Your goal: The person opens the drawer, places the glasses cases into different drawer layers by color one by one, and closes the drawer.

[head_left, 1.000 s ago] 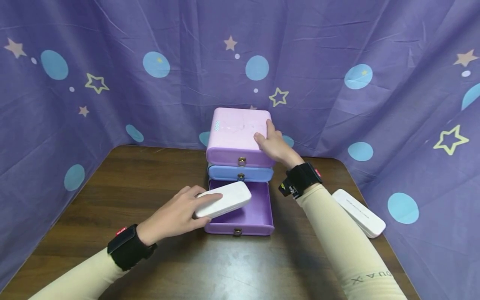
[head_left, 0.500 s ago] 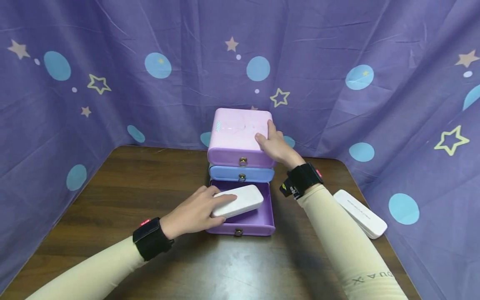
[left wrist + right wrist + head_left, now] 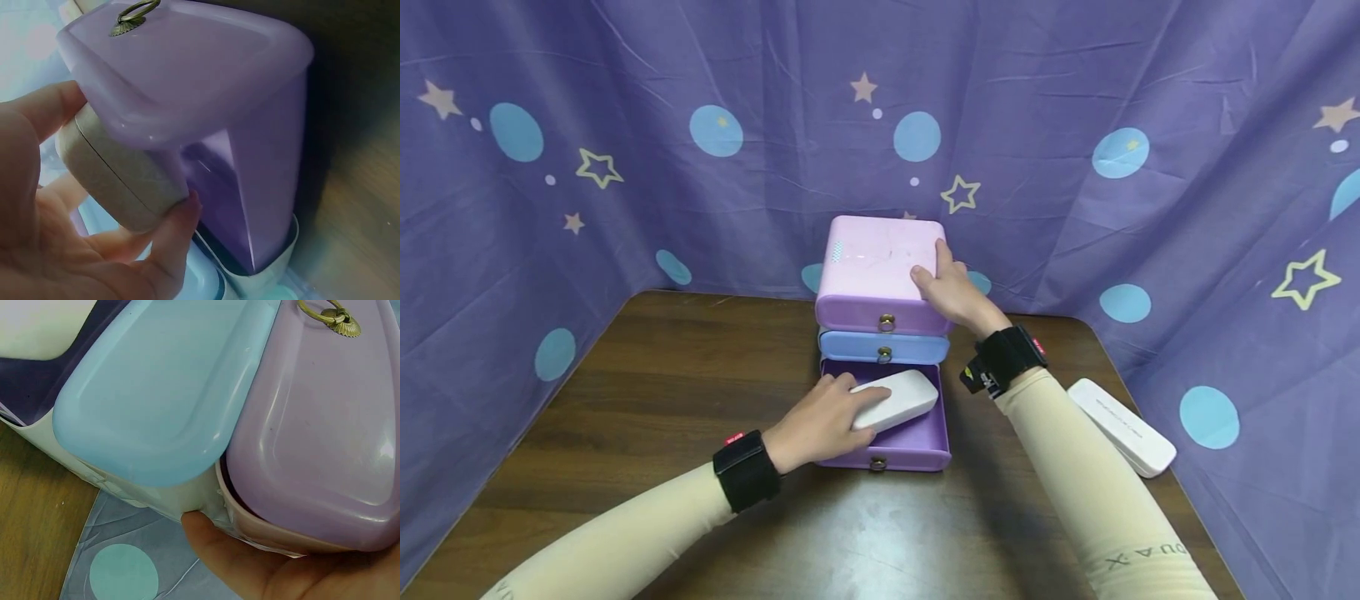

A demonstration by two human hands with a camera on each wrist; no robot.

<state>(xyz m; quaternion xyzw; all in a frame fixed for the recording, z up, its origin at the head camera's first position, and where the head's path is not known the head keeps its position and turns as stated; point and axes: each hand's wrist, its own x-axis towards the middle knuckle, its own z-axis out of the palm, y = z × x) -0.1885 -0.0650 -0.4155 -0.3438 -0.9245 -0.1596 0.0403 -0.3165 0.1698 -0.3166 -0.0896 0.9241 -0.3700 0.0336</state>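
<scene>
My left hand (image 3: 826, 421) grips a white glasses case (image 3: 904, 398) between thumb and fingers. The case sits tilted over the pulled-out purple bottom drawer (image 3: 880, 459). In the left wrist view, the closed seam of the case (image 3: 109, 165) shows beside the drawer front (image 3: 194, 62). My right hand (image 3: 953, 290) holds the upper right side of the small drawer unit (image 3: 880, 258), thumb on its pink top. Above the open drawer, the blue middle drawer (image 3: 883, 347) and the purple top drawer (image 3: 850, 313) are pushed in. Each drawer has a brass ring pull.
A second white case (image 3: 1122, 427) with printed lettering lies on the wooden table (image 3: 655, 375) at the right, near its edge and beside my right forearm. A purple curtain (image 3: 805, 83) with stars and dots hangs behind and along both sides.
My left hand has carried the glasses case rightward, from the drawer's left side to over its interior. The right hand has kept its hold on the drawer unit.
</scene>
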